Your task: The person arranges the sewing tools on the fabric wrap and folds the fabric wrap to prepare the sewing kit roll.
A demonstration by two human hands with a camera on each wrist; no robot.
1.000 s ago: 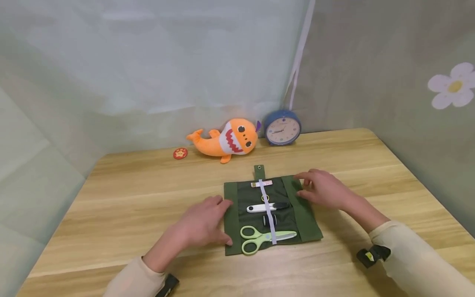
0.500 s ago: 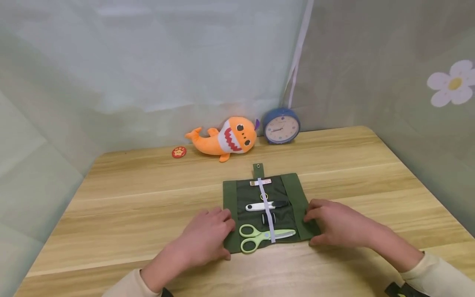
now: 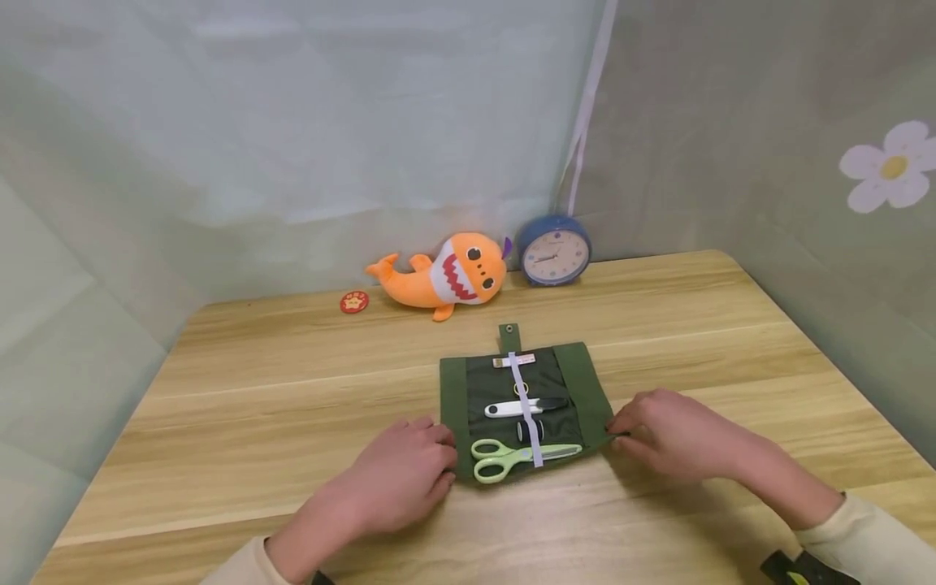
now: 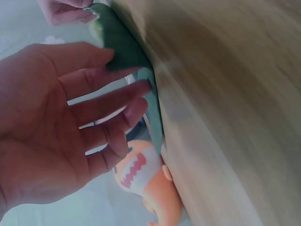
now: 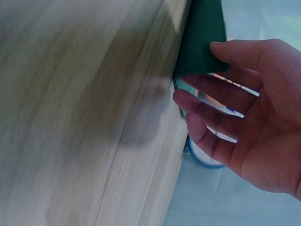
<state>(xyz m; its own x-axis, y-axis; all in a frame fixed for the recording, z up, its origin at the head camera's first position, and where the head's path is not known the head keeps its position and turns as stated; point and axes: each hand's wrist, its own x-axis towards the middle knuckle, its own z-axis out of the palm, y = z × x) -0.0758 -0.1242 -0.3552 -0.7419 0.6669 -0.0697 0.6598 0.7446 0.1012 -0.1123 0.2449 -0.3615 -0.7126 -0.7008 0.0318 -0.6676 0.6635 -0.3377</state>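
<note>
A dark green fabric tool roll (image 3: 455, 398) lies unfolded on the table, its near edge lifted off the wood. My left hand (image 3: 405, 475) pinches the near left corner between thumb and forefinger, as the left wrist view shows. At the near right corner, my right hand (image 3: 680, 435) pinches the cloth the same way. Under a pale elastic strap (image 3: 522, 398) sit green-handled scissors (image 3: 491, 461), a dark thread spool (image 3: 538, 430), a white-handled cutter (image 3: 504, 408) with a black end, a small yellow ring and a little white labelled box (image 3: 515, 360). A snap tab (image 3: 509, 335) sticks out at the far edge.
An orange plush shark (image 3: 417, 286) and a blue round clock (image 3: 554, 251) stand at the back of the wooden table (image 3: 278, 382). Left of the shark lies a red round badge (image 3: 354, 302). Cloth walls rise behind and beside the table.
My right hand has come from the roll's right side down to its near right corner. My left hand has shifted to the near left corner. The near edge, with the scissors, has been raised.
</note>
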